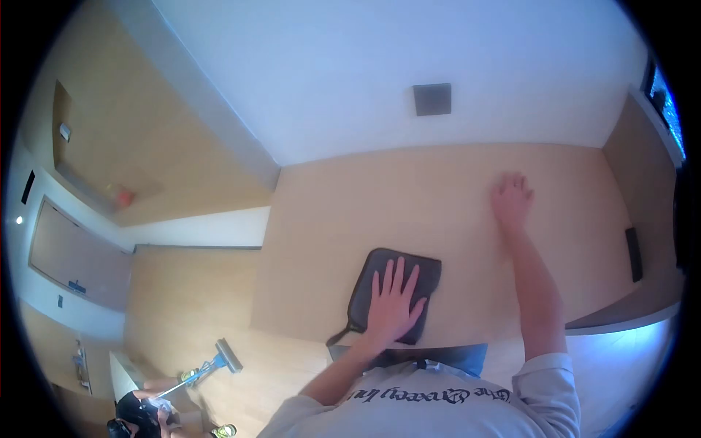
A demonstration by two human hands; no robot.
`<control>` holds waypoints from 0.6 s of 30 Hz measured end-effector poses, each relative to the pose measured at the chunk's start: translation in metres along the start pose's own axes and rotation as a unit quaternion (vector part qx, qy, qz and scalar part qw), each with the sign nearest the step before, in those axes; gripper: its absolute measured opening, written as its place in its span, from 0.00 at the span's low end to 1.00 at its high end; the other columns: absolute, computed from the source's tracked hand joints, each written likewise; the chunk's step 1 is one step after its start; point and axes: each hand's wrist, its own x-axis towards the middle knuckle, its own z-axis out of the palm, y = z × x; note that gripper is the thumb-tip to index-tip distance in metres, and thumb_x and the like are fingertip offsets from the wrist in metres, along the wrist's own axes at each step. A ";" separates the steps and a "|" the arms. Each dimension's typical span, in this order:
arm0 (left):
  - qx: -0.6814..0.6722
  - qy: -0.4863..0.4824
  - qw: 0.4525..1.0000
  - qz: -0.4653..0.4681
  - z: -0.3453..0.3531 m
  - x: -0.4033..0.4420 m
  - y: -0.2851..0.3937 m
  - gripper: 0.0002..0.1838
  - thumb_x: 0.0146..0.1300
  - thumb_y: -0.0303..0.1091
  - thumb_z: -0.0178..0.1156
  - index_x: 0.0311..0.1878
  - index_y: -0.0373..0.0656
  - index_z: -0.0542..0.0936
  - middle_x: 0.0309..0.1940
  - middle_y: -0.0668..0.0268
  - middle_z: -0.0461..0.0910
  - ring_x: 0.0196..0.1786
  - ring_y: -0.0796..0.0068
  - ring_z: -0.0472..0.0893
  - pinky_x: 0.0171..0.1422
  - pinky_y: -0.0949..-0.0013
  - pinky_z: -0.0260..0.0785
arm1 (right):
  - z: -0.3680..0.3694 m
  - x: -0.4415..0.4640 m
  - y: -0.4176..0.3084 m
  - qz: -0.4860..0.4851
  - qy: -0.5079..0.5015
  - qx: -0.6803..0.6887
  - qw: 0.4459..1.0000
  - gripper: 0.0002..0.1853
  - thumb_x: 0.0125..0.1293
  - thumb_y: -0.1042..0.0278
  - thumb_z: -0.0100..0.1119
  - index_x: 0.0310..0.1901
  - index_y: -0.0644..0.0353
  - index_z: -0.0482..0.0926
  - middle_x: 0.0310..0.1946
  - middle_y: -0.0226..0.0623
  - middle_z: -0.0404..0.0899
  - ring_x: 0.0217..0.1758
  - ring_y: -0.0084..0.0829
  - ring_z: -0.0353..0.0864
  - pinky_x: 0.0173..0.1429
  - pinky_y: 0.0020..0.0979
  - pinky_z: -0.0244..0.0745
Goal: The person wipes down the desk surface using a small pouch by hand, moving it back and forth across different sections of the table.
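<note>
My left hand [394, 303] lies flat on a dark pouch [361, 288], its fingers spread over the top. The pouch has a short wrist strap [338, 337] at its lower left corner and rests on a light wooden tabletop [321, 212]. Farther out and to the right, my right hand [513, 201] rests on the same tabletop, apart from the pouch. Its fingers are bent but slightly apart, and I see nothing in them. What lies under the palm is hidden.
A white wall with a grey square plate [432, 99] borders the table's far side. At right are a side panel with a black strip [633, 255] and a lit screen [664, 109]. At lower left, a seated person [142, 412] holds a blue mop [219, 359].
</note>
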 end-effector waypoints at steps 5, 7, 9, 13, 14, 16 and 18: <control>-0.014 0.001 1.000 -0.020 -0.004 -0.018 0.003 0.37 0.64 0.50 0.55 0.73 0.48 0.59 0.75 0.51 0.50 0.77 0.50 0.49 0.76 0.40 0.40 | -0.002 -0.004 -0.001 0.003 -0.007 -0.013 1.000 0.28 0.67 0.50 0.45 0.66 0.51 0.67 0.70 0.45 0.60 0.76 0.42 0.54 0.73 0.55 0.48; -0.014 -0.003 1.000 -0.016 -0.003 -0.013 -0.001 0.37 0.64 0.51 0.56 0.73 0.49 0.59 0.75 0.52 0.49 0.77 0.51 0.48 0.76 0.40 0.40 | -0.003 -0.002 -0.003 0.008 -0.008 -0.003 1.000 0.28 0.67 0.50 0.45 0.67 0.51 0.67 0.71 0.44 0.59 0.76 0.42 0.53 0.74 0.55 0.47; -0.020 -0.009 1.000 0.001 -0.001 -0.005 -0.010 0.37 0.64 0.51 0.56 0.73 0.49 0.59 0.75 0.52 0.49 0.77 0.51 0.48 0.76 0.41 0.39 | -0.003 -0.001 -0.003 0.009 -0.015 -0.002 1.000 0.28 0.67 0.50 0.45 0.67 0.52 0.67 0.71 0.44 0.59 0.76 0.41 0.53 0.74 0.55 0.47; -0.007 -0.015 0.999 0.040 0.001 0.023 -0.045 0.38 0.63 0.53 0.56 0.73 0.50 0.58 0.75 0.53 0.48 0.77 0.52 0.48 0.77 0.42 0.39 | -0.008 -0.007 -0.005 0.023 -0.019 0.001 1.000 0.29 0.67 0.49 0.45 0.67 0.52 0.66 0.71 0.43 0.59 0.76 0.41 0.52 0.74 0.55 0.47; -0.005 0.001 0.999 0.039 0.003 0.036 -0.056 0.38 0.63 0.53 0.56 0.74 0.51 0.58 0.76 0.54 0.48 0.77 0.53 0.48 0.77 0.43 0.40 | -0.006 -0.007 -0.006 0.023 -0.021 0.001 1.000 0.29 0.67 0.49 0.45 0.67 0.52 0.66 0.71 0.43 0.59 0.76 0.41 0.52 0.74 0.55 0.47; 0.016 0.019 0.999 0.022 0.012 0.066 -0.076 0.37 0.65 0.55 0.54 0.74 0.52 0.58 0.76 0.54 0.48 0.77 0.52 0.48 0.77 0.43 0.40 | -0.002 -0.008 -0.005 0.015 -0.013 0.001 1.000 0.29 0.67 0.49 0.45 0.67 0.52 0.67 0.71 0.44 0.59 0.77 0.41 0.52 0.74 0.55 0.47; 0.033 0.028 0.999 0.002 0.020 0.097 -0.094 0.37 0.66 0.56 0.51 0.74 0.51 0.58 0.76 0.53 0.48 0.77 0.51 0.48 0.77 0.43 0.40 | -0.005 -0.011 -0.004 0.014 -0.015 0.003 1.000 0.29 0.67 0.49 0.45 0.66 0.53 0.67 0.71 0.44 0.60 0.76 0.42 0.53 0.74 0.54 0.48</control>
